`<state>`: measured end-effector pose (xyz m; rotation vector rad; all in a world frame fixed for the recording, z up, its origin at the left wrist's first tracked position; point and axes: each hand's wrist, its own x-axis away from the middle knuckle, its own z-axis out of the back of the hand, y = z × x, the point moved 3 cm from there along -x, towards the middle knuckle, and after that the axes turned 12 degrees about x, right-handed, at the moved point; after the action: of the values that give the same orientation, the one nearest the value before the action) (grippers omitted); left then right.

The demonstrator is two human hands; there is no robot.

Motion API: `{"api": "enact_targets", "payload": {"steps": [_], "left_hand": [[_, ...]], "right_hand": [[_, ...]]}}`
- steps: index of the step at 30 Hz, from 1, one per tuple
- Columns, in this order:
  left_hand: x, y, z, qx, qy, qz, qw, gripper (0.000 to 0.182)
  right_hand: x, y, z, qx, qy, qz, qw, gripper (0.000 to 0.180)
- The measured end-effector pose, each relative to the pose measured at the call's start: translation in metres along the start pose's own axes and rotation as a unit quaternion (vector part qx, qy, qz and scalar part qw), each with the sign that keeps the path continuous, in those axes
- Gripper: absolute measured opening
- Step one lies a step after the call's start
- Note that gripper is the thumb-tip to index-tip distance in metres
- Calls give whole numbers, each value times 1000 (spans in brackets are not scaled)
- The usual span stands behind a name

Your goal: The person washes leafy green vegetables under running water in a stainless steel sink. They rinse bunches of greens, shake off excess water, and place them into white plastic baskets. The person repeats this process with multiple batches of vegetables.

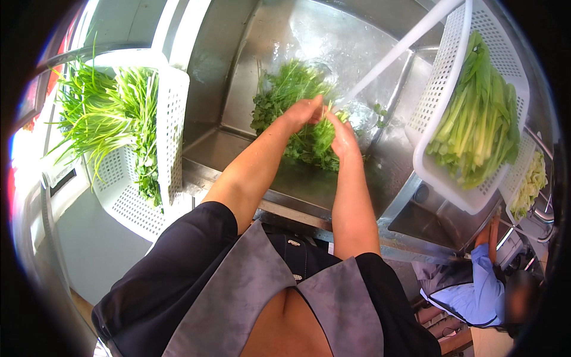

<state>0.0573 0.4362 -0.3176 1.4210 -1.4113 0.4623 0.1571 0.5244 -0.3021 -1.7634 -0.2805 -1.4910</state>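
Note:
A stainless steel sink basin lies before me, with water streaming into it from the upper right. Leafy green herbs are heaped in the basin, wet and partly under water. My left hand and my right hand come close together over the heap, beside the stream. Between them are the pale stems of a herb bunch, and the fingers of both hands close on these stems. Part of the fingers is hidden by the hands themselves and by blur.
At left, a white perforated plastic basket holds long green stalks and leafy herbs. Another white basket with leafy greens stands on the sink's right side. Beyond it is a basket of cut pale greens. A person in a blue top is at lower right.

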Motion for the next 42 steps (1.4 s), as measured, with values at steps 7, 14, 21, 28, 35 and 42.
{"api": "enact_targets", "payload": {"steps": [7, 14, 21, 28, 35, 42], "left_hand": [[-13, 5, -2, -289, 93, -168, 938, 49], [-22, -21, -6, -245, 39, -172, 953, 21], [4, 5, -3, -84, -58, -45, 994, 22], [17, 12, -18, -89, -103, -64, 989, 21], [4, -6, -17, -149, -66, -112, 980, 14], [1, -5, -3, -136, -46, -25, 989, 12]], "right_hand": [[-9, -5, 13, 34, 138, 80, 987, 34], [-23, -14, 10, 36, 171, 110, 979, 40], [-9, -22, 16, -80, -63, 94, 990, 29], [1, -20, 14, -1, 20, 80, 997, 32], [-5, -17, 17, -42, -66, 116, 990, 30], [0, -22, 18, -12, -52, 102, 993, 31]]}}
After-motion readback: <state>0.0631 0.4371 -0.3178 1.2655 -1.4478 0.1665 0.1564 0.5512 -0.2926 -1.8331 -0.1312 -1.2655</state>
